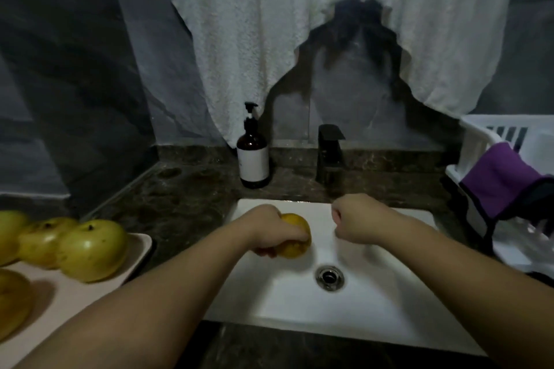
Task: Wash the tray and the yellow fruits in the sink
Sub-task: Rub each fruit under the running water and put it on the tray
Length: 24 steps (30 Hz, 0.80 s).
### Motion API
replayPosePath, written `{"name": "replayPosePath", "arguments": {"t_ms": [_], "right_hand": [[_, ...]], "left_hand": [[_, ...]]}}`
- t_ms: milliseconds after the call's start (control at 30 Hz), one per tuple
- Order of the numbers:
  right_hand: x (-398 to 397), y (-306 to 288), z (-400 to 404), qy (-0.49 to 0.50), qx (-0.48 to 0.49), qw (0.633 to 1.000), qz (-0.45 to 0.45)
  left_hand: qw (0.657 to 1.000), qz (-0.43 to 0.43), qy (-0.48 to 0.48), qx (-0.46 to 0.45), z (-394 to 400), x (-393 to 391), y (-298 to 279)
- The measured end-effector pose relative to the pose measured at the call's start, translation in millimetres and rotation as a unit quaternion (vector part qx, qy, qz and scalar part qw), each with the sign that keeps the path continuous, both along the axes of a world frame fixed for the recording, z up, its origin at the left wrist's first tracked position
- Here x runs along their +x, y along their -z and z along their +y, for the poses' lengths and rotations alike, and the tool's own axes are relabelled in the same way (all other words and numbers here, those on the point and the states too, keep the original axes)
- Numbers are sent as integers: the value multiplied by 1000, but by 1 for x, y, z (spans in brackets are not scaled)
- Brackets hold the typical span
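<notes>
A dark marbled stone counter (186, 198) runs under a grey wall, with a white textured towel (269, 39) hanging over the wall behind the basin. Set into the counter is a white rectangular sink (374, 302), its round metal drain (329, 278) lying right of centre on the sink floor.

From the head camera, the left hand (269, 234) reaches over the sink's left half and grips a round yellow fruit (296, 235), fingers curled round it above the basin floor, just left of the drain. The right hand (353, 220) hangs over the back of the sink as a closed fist, holding nothing, apart from the fruit with bare white basin between them.

A black square tap (329, 153) stands on the counter behind the sink's back rim, and a brown pump bottle with a white label (253, 156) stands to its left, near the rim's back left corner.

On the counter to the left sits a pale pink tray (141, 252), its corner close to the sink's left edge. Yellow-green fruits (93, 250) rest on it, touching one another.

At the right edge a white plastic rack (479, 141) holds a purple cloth (503, 180) draped over its rim, crowding that side of the sink.
</notes>
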State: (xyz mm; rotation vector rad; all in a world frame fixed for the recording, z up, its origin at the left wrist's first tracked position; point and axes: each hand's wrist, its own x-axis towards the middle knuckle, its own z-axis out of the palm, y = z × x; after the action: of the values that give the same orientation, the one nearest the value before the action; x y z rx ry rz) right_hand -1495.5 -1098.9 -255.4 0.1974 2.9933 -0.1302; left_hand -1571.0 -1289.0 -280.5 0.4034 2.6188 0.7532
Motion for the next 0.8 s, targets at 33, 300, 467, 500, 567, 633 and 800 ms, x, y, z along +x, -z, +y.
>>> {"name": "replayPosePath", "arguments": {"t_ms": [33, 300, 467, 500, 567, 633, 800], "right_hand": [[-1, -2, -9, -3, -21, 1000, 13], [-60, -63, -67, 41, -406, 906, 109], [-119, -109, -82, 122, -605, 784, 66], [-129, -116, -83, 132, -608, 780, 64], [-150, -125, -82, 152, -598, 784, 64], [-168, -128, -83, 164, -581, 796, 47], [-193, -128, -94, 159, -589, 792, -3]], "left_hand": [[1000, 1, -21, 23, -10, 0, 0], [869, -163, -196, 424, -40, -20, -7], [744, -231, -267, 567, -31, -39, -10], [724, -238, -280, 584, -29, -41, -10], [695, -255, -287, 607, -24, -45, -6], [688, -263, -293, 610, -19, -47, 0], [698, -245, -293, 606, -8, -43, 13]]}}
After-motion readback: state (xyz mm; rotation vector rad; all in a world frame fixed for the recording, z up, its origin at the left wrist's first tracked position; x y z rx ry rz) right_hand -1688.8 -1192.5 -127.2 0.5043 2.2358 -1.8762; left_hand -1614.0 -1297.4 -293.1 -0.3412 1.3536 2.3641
